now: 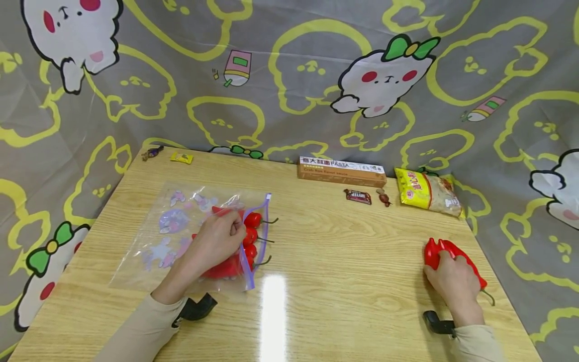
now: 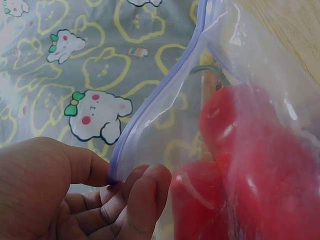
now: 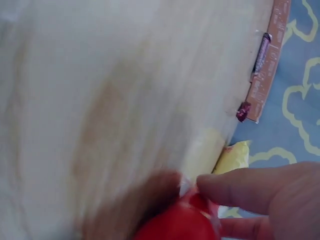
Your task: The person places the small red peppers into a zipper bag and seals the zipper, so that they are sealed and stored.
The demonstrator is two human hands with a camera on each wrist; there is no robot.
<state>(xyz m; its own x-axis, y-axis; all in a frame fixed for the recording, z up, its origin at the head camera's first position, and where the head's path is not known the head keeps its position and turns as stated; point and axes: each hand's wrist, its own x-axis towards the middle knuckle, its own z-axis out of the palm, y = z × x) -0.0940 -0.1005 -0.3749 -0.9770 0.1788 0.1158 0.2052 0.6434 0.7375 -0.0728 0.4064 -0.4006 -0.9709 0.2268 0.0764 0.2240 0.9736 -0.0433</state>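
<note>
A clear zip bag with a purple zip edge and printed cartoon patches lies at the table's left. Several red peppers are inside it, their green stems pointing right at the open mouth. My left hand pinches the bag's purple-edged rim between thumb and fingers, holding that side lifted. At the table's right, my right hand grips a red pepper from above, its stem toward the near right corner. The palm hides part of this pepper; a second one in the grip cannot be ruled out.
Along the back edge are a pasta box, a yellow food packet, a brown candy and a small dark red candy. Two more candies, one yellow, lie at the back left. Patterned cloth surrounds the table.
</note>
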